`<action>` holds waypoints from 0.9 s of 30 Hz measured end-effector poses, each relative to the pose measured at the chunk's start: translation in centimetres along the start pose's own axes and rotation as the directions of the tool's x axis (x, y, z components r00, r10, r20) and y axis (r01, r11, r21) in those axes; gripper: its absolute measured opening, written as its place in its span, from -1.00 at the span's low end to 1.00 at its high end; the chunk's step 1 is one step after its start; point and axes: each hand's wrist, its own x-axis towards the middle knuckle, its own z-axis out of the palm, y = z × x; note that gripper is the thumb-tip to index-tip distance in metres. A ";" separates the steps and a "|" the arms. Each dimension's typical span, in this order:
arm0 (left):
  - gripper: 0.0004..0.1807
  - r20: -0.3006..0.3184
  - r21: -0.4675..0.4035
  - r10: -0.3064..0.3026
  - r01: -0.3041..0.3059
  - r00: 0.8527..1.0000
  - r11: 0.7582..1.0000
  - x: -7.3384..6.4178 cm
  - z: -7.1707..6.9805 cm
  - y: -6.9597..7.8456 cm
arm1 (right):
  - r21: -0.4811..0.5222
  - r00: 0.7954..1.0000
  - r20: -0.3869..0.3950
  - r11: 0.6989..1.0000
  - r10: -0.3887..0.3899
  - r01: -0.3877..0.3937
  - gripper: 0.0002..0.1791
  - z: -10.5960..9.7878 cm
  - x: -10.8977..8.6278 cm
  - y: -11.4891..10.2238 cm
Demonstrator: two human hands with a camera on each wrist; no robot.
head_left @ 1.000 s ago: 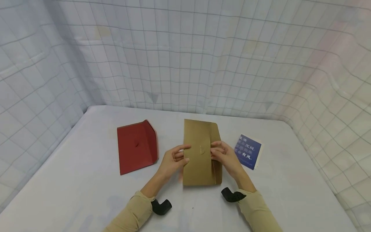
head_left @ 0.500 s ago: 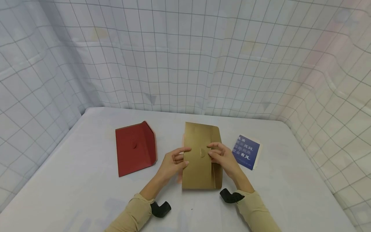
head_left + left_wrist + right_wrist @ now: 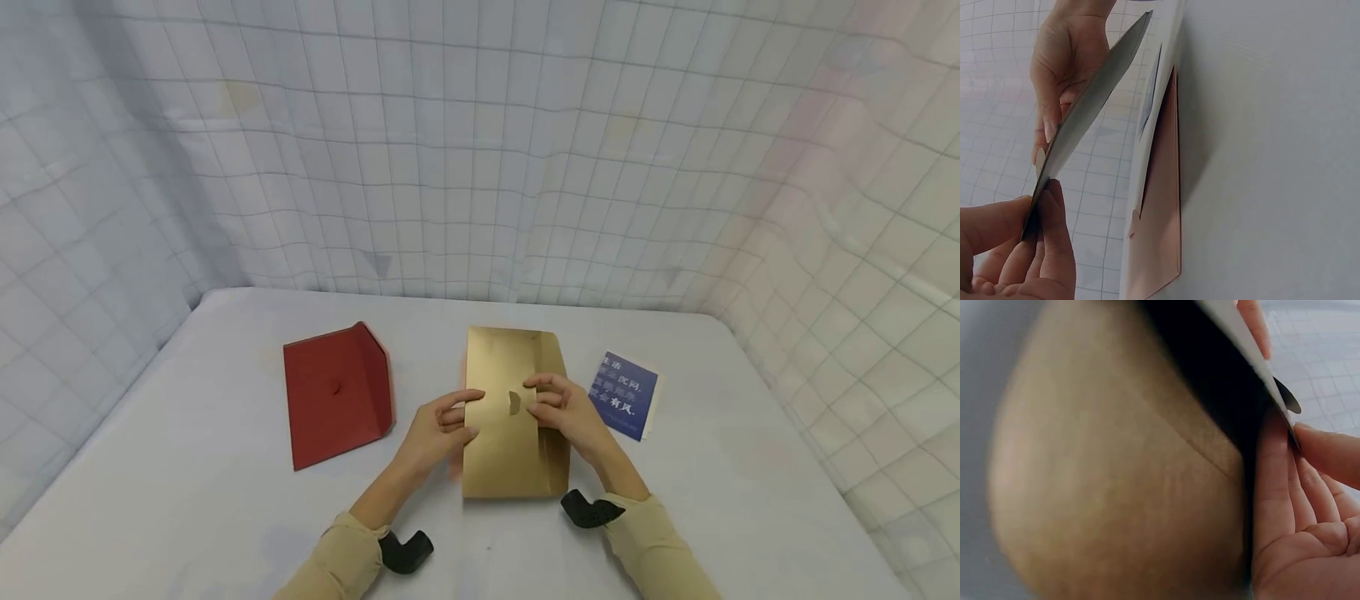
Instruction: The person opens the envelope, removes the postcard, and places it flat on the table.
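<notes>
A gold envelope (image 3: 487, 458) is held up between both hands, its flap folded open on the right. My left hand (image 3: 429, 432) pinches its left edge between thumb and fingers. At the mouth, my right hand (image 3: 573, 417) pinches the front panel's edge, beside a half-round tab (image 3: 514, 403). In the right wrist view several fingers (image 3: 1272, 481) reach into the dark opening while the thumb stays outside. The left wrist view shows the envelope (image 3: 1085, 119) edge-on, above the table. A pinkish envelope-like sheet (image 3: 1163, 200) lies on the table, mostly hidden behind it in the head view.
On the left of the white table (image 3: 712, 517) lies a red envelope (image 3: 330, 400) with its flap open. A blue card with white writing (image 3: 622, 396) lies at the right, on top of a pale sheet. Hanging grid-patterned cloth (image 3: 480, 150) encloses the table.
My right fingertips have moved left from the opening onto the front panel's edge, closer to the tab, which now stands out more. My left hand keeps its hold. The head view has shifted slightly.
</notes>
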 end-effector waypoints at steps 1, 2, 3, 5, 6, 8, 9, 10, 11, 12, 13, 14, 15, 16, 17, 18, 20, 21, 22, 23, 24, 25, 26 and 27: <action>-0.44 -0.003 0.001 0.002 -0.002 1.000 1.000 0.0 -0.1 0.0 | 0.002 1.000 -0.009 1.000 0.002 -0.002 -0.55 0.1 0.1 -0.1; -0.44 -0.003 0.001 0.005 -0.005 1.000 1.000 0.1 -0.2 0.1 | 0.002 1.000 -0.016 1.000 0.000 0.000 -0.55 0.1 0.2 -0.2; -0.44 -0.003 0.004 0.008 -0.008 1.000 1.000 0.1 -0.3 0.1 | 0.003 1.000 -0.025 1.000 0.003 -0.003 -0.56 0.2 0.2 -0.4; -0.44 -0.004 0.003 0.008 -0.008 1.000 1.000 0.2 -0.4 0.2 | 0.006 0.999 -0.036 1.000 0.006 -0.006 -0.57 0.2 0.3 -0.6; -0.44 -0.002 0.003 0.006 -0.006 1.000 1.000 0.2 -0.4 0.2 | 0.008 0.999 -0.040 1.000 0.011 -0.011 -0.57 0.3 0.3 -0.6; -0.44 -0.002 0.010 -0.002 0.002 1.000 1.000 0.1 -0.3 0.2 | 0.013 0.999 -0.042 1.000 0.014 -0.014 -0.56 0.4 0.2 -0.6; -0.44 0.000 0.015 -0.003 0.003 1.000 1.000 0.0 -0.3 0.2 | 0.016 0.999 -0.046 1.000 0.018 -0.018 -0.57 0.4 0.1 -0.6; -0.44 0.002 0.017 -0.003 0.003 1.000 1.000 0.0 -0.2 0.1 | 0.018 0.999 -0.048 1.000 0.018 -0.017 -0.56 0.4 0.0 -0.5; -0.45 0.004 0.019 -0.002 0.002 1.000 1.000 0.0 -0.2 0.0 | 0.018 0.998 -0.053 1.000 0.019 -0.018 -0.56 0.4 -0.1 -0.4; -0.45 0.004 0.022 0.000 0.000 1.000 1.000 -0.1 -0.1 0.0 | 0.016 0.998 -0.058 1.000 0.018 -0.017 -0.55 0.4 -0.2 -0.4; -0.45 0.003 0.027 0.003 -0.003 1.000 1.000 -0.1 -0.1 0.0 | 0.011 0.998 -0.063 1.000 0.013 -0.012 -0.55 0.5 -0.1 -0.4; -0.45 0.002 0.029 0.008 -0.008 1.000 1.000 -0.1 -0.1 0.0 | 0.005 0.997 -0.071 1.000 0.012 -0.011 -0.55 0.5 -0.1 -0.4; -0.45 0.001 0.033 0.012 -0.012 1.000 0.999 -0.1 -0.1 0.0 | -0.005 0.997 -0.080 1.000 0.012 -0.012 -0.56 0.5 -0.1 -0.3; -0.45 0.000 0.034 0.013 -0.013 1.000 0.999 -0.1 -0.1 0.0 | -0.017 0.996 -0.089 1.000 0.014 -0.016 -0.56 0.5 -0.1 -0.3; -0.45 0.001 0.033 0.010 -0.010 1.000 0.999 -0.1 -0.1 0.1 | -0.026 0.995 -0.101 0.999 0.017 -0.020 -0.56 0.5 -0.1 -0.2; -0.45 0.004 0.036 0.009 -0.009 1.000 0.999 0.0 -0.1 0.1 | -0.033 0.993 -0.116 0.999 0.020 -0.023 -0.56 0.5 -0.1 -0.2; -0.45 0.007 0.032 0.005 -0.005 1.000 0.999 0.0 0.0 0.1 | -0.048 0.991 -0.132 0.998 0.024 -0.031 -0.56 0.4 -0.2 -0.2; -0.45 0.008 0.029 0.002 -0.002 1.000 1.000 0.1 0.1 0.2 | -0.052 0.990 -0.136 0.998 0.026 -0.033 -0.56 0.4 -0.3 -0.2; -0.45 0.008 0.028 0.001 -0.001 1.000 1.000 0.1 0.1 0.2 | -0.054 0.990 -0.142 0.998 0.026 -0.034 -0.56 0.4 -0.3 -0.2; -0.45 0.004 0.026 -0.001 0.001 1.000 1.000 0.1 0.2 0.2 | -0.054 0.989 -0.144 0.998 0.024 -0.032 -0.56 0.4 -0.3 -0.2; -0.45 -0.003 0.026 -0.002 0.002 1.000 1.000 0.0 0.2 0.2 | -0.054 0.989 -0.143 0.998 0.023 -0.031 -0.55 0.4 -0.3 -0.3; -0.45 -0.009 0.025 -0.002 0.002 1.000 1.000 0.0 0.1 0.2 | -0.059 0.990 -0.137 0.998 0.020 -0.028 -0.55 0.5 -0.3 -0.3; -0.45 -0.014 0.027 -0.002 0.003 1.000 1.000 -0.1 0.1 0.2 | -0.063 0.991 -0.134 0.998 0.020 -0.029 -0.55 0.5 -0.4 -0.4; -0.45 -0.017 0.026 -0.005 0.005 1.000 1.000 -0.3 0.1 0.2 | -0.068 0.991 -0.132 0.997 0.022 -0.031 -0.55 0.6 -0.4 -0.5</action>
